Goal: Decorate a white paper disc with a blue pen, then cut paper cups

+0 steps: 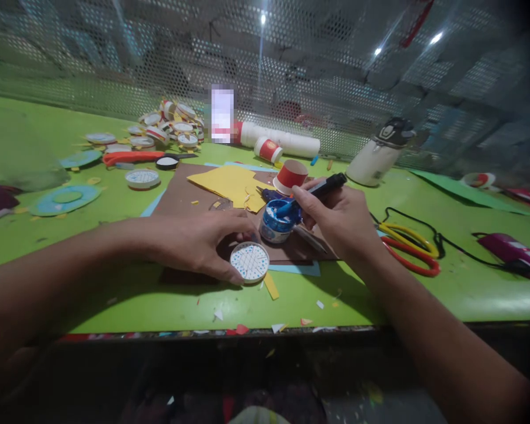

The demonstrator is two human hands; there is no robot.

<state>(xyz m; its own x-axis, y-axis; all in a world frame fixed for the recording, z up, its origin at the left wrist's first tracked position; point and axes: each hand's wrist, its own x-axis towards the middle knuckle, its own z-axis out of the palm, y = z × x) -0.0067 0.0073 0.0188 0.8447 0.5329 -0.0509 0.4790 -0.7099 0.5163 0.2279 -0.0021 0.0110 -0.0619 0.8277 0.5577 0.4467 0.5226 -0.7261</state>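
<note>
My left hand (205, 238) is closed around the edge of a small round white cup base (249, 262), its face marked with dark lines and blue dots. My right hand (342, 221) grips a thick black marker (329, 186), slanted down to the left. Its blue-coated end sits in the mouth of an open jar of blue paint (277, 234). The jar stands on a brown board (176, 191) between my hands. Just behind it are a red and white paper cup piece (290, 176) and yellow paper (225, 184).
Orange-handled scissors (132, 157) and a pile of decorated cup bases (172, 126) lie back left. Stacked paper cups (287, 139) and a white bottle (377, 154) are at the back. Scissors with yellow and red handles (413, 259) and a corded purple device (514, 254) lie right.
</note>
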